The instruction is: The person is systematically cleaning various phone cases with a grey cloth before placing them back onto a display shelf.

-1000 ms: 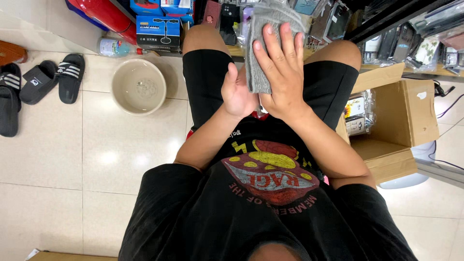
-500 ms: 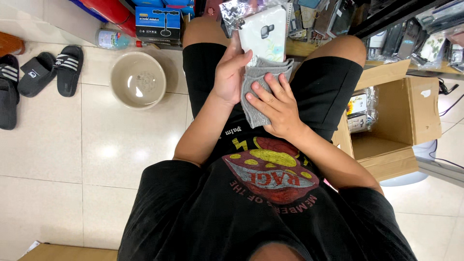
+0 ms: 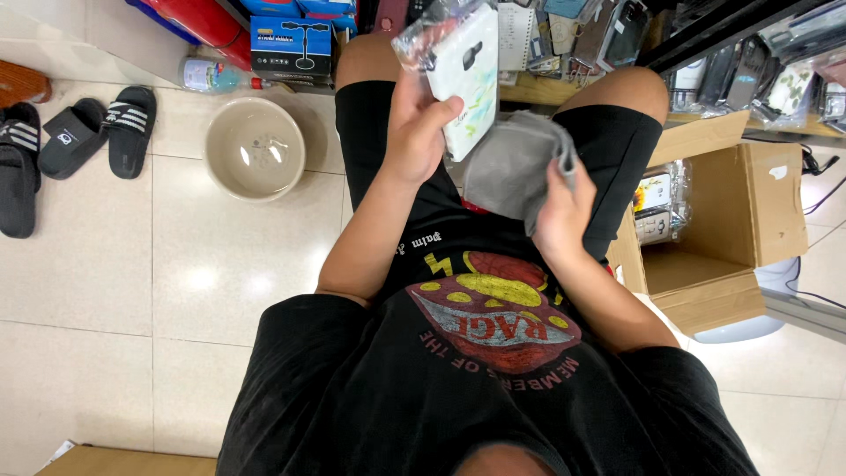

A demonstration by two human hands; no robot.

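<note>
Head view is showing a seated person working over their lap: the left hand (image 3: 421, 132) is gripping a white phone case in a clear sleeve (image 3: 465, 78), thumb across its face, tilting it up towards the camera as if to look it over. The right hand (image 3: 562, 201) is clutching a bunched grey cloth (image 3: 509, 167) just below the case, fingers closed around its edge, apparently kept ready for wiping. An open cardboard box (image 3: 749, 207) is standing beside the right knee, holding a few packaged items at its left end. A beige bowl (image 3: 255, 147) is sitting on the tiled floor, seemingly with nothing in it, near black slippers (image 3: 97, 130).
</note>
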